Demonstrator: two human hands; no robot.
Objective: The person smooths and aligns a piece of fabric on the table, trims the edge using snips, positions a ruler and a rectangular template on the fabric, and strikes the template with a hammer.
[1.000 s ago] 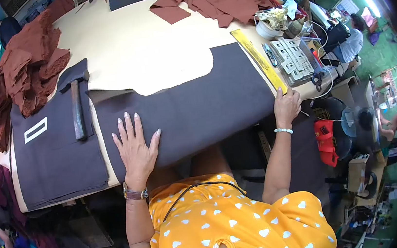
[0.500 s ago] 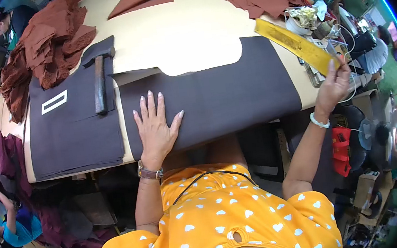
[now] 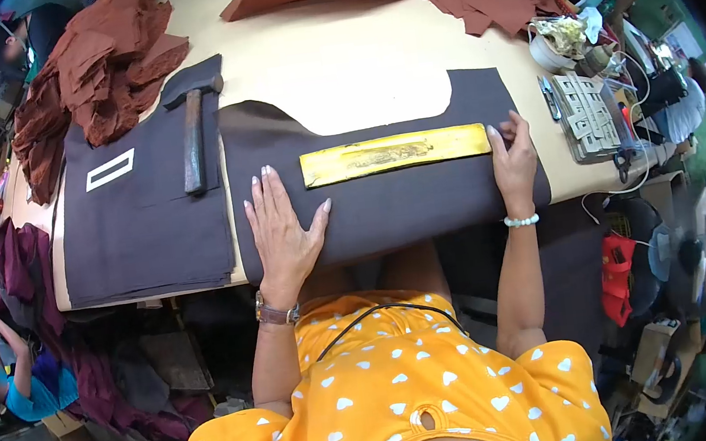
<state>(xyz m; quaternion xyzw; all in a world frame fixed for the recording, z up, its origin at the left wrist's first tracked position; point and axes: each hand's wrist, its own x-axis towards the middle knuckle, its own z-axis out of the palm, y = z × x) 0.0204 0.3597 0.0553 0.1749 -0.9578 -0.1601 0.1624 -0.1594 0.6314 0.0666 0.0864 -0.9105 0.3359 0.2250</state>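
My left hand (image 3: 281, 237) lies flat on the dark cloth (image 3: 395, 207), fingers stretched out and thumb apart. A worn yellow bar (image 3: 393, 155), smudged along its middle, lies lengthwise across the same cloth. My right hand (image 3: 515, 167) is at the bar's right end, thumb beside the tip and fingers bent, with a gap between thumb and fingers. To the left, a hammer (image 3: 193, 143) rests on a stack of dark cut pieces (image 3: 146, 235), near a white rectangular frame (image 3: 110, 170).
Reddish-brown fabric heaps (image 3: 105, 70) lie at the table's back left and back right. On the right stand a white bowl (image 3: 552, 54) and a stack of pale slotted pieces (image 3: 590, 119). A red pouch (image 3: 616, 277) hangs below the table's right side. Another person (image 3: 41, 387) is at lower left.
My right hand has brought the yellow bar from the right side, where it was held up, leftward onto the dark cloth, and its pinch has loosened. My left hand stays flat on the cloth.
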